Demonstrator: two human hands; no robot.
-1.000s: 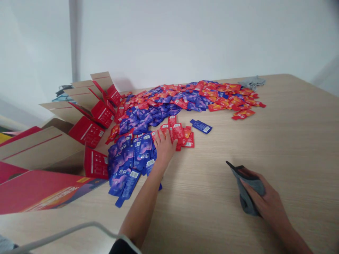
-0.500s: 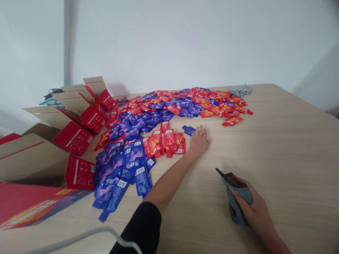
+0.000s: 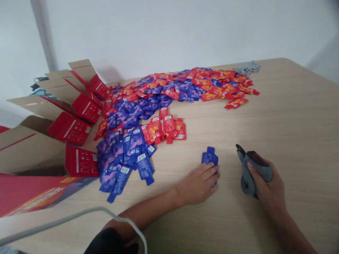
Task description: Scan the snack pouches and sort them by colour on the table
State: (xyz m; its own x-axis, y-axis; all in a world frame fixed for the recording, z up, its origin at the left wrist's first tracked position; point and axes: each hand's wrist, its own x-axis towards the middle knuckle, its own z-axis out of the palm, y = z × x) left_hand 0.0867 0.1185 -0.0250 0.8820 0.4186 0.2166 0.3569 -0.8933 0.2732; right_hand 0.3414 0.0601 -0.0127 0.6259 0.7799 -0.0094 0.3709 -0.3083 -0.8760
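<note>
My left hand (image 3: 197, 185) rests on a blue sachet (image 3: 210, 156) that lies flat on the wooden table. Its fingers cover the lower part of the sachet, with the narrow tab pointing away from me. To the right, my right hand (image 3: 271, 190) grips a tool wrapped in grey cloth (image 3: 250, 173), with a dark, thin tip sticking out at the front left. What the tool is under the cloth is hidden. Left of my hands, blue sachets (image 3: 132, 144) lie in an overlapping stack beside a smaller group of red sachets (image 3: 168, 125).
A long mixed heap of red and blue sachets (image 3: 185, 84) runs along the back by the wall. Open red cartons (image 3: 70, 127) line the left side. A grey cloth (image 3: 247, 67) lies at the back right. A pale cable (image 3: 87, 211) crosses the lower left.
My left hand has drawn the blue sachet toward me across the table, and the sachet has turned. The wrapped tool in my right hand is now slightly farther right. The view has shifted.
</note>
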